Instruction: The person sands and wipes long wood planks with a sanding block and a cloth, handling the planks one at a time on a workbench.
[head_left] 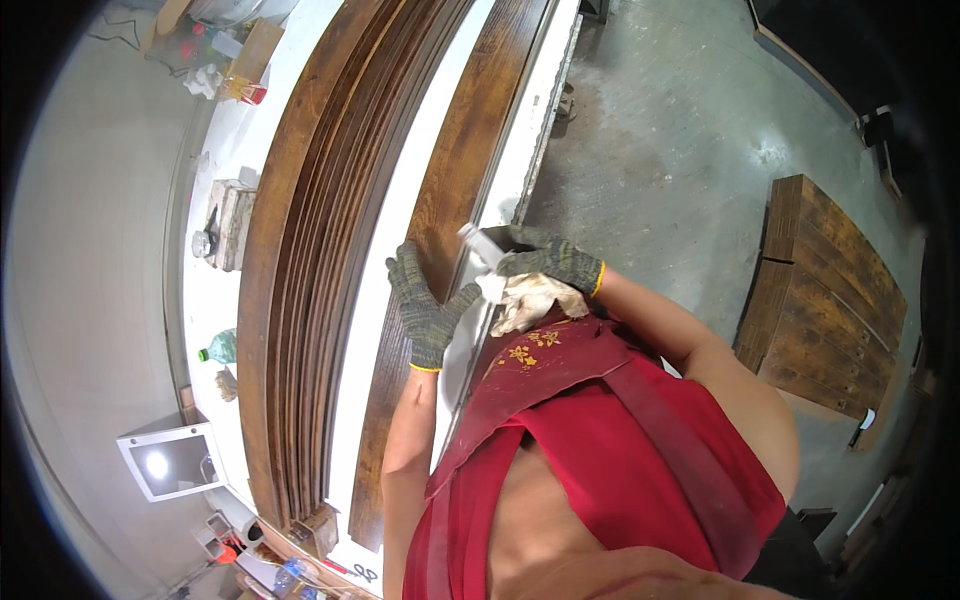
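Observation:
A long brown wooden plank (462, 150) lies on the white tabletop in front of me. My left hand (425, 312), in a dark patterned work glove with a yellow cuff, rests flat on the plank with its fingers apart. My right hand (555, 262), gloved alike, is closed round a pale tube-shaped thing (482, 246) at the plank's near edge; its kind cannot be made out. Beneath that hand hangs a stained whitish rag (538, 300), against my red apron (560, 350). Whether the right hand also grips the rag is unclear.
Several brown planks (330, 200) stand packed side by side beyond the single plank. Along the table's far side are a block (232, 225), a green bottle (220, 346) and a white-framed lamp (172, 463). More boards (830, 300) are stacked on the floor at right.

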